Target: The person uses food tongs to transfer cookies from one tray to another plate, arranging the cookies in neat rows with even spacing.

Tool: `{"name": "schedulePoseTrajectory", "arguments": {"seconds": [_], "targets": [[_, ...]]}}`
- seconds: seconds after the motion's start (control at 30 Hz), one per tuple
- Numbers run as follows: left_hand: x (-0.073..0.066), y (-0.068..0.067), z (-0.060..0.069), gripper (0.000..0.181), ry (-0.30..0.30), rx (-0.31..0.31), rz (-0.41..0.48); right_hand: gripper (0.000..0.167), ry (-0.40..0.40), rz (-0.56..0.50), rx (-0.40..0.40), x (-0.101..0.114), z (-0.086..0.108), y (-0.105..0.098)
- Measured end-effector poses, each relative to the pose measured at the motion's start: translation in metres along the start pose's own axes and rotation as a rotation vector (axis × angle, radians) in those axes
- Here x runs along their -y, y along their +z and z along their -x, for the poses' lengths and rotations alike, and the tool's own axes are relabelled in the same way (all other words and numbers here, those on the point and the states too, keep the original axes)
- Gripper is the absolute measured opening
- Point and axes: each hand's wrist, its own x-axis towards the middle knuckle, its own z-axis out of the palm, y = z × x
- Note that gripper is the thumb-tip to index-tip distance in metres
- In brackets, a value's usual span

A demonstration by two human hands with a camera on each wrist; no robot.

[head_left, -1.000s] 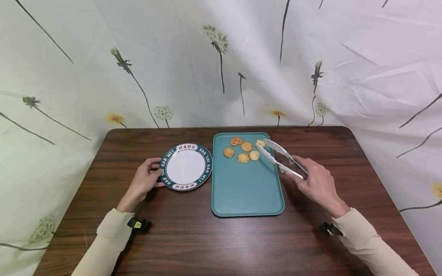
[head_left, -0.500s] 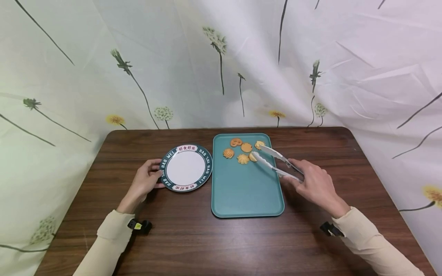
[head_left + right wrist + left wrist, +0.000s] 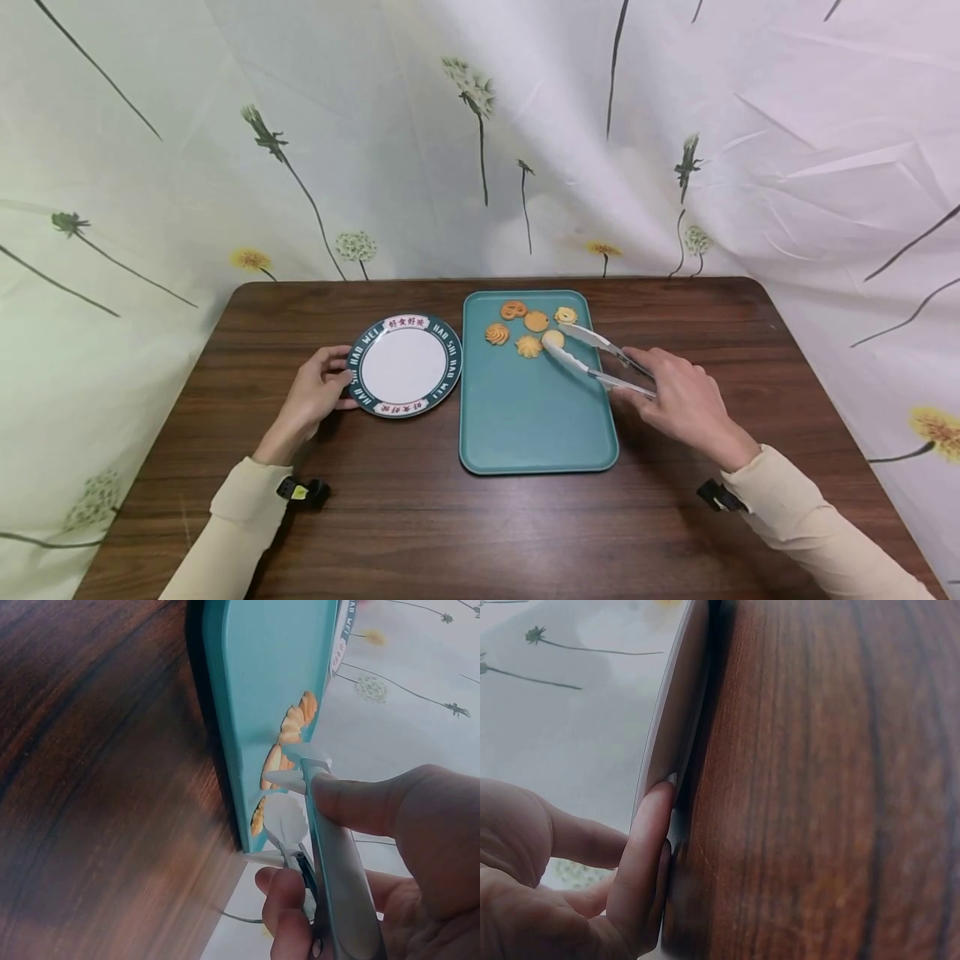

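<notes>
The left hand (image 3: 311,392) holds the left rim of a round white plate (image 3: 402,364) with a dark green lettered border; in the left wrist view its fingers (image 3: 641,855) lie under the plate's edge. Metal tongs (image 3: 603,375) are in the right hand (image 3: 686,404), gripped between thumb and fingers. Their arms are spread, with white tips over the upper right of the teal tray (image 3: 536,417), around a round pale cookie (image 3: 553,339). A ring-shaped cookie (image 3: 566,315) lies just behind the tips. In the right wrist view the tongs (image 3: 337,877) reach the cookies.
Other cookies lie on the tray's upper part: a pretzel shape (image 3: 513,310), a swirl (image 3: 497,333), a flower shape (image 3: 528,346) and a round one (image 3: 536,321). The tray stands right of the plate on a brown wooden table (image 3: 420,517). A flowered cloth (image 3: 375,150) hangs behind.
The tong tips have moved down from the ring-shaped cookie to the round pale one, and the right hand has shifted slightly left. The left hand and plate have stayed in place.
</notes>
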Motion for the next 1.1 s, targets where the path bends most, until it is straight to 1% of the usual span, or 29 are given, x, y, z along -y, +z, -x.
{"name": "schedulePoseTrajectory", "arguments": {"seconds": [0.6,1.1], "targets": [[0.0013,-0.0004,-0.0009,0.051,-0.009,0.0,0.014,0.059,-0.007,0.028,0.037,0.0024,-0.0034,-0.0019],[-0.0001,-0.0009,0.0,0.052,-0.011,0.005,0.015,0.061,-0.02,0.034,0.024,0.0024,-0.0052,-0.0026]]}}
